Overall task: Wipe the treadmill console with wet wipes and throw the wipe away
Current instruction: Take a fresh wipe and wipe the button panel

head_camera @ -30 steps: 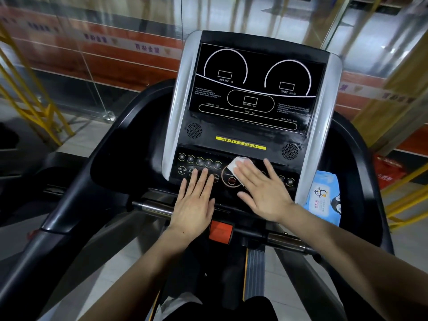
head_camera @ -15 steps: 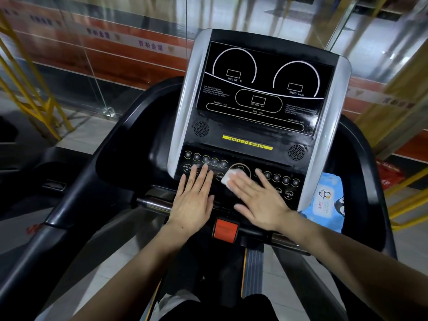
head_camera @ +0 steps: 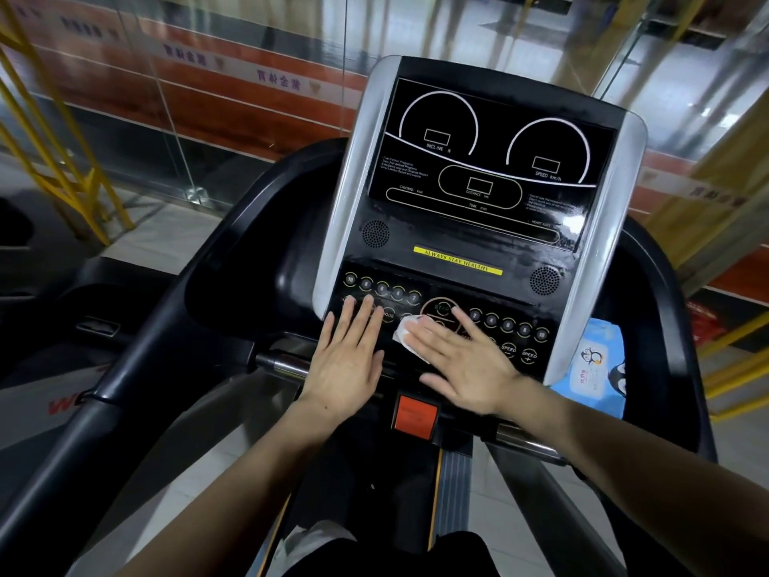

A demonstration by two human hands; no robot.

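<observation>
White wet wipe (head_camera: 405, 331), limp and light, lies pressed under the flat, spread right hand (head_camera: 462, 364) on the treadmill console (head_camera: 478, 243); pinch its exposed edge.

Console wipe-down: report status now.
Right hand flat, pressing wipe on console buttons. Left hand flat on the left buttons. Wipe pack at right, nothing in the way.
</observation>
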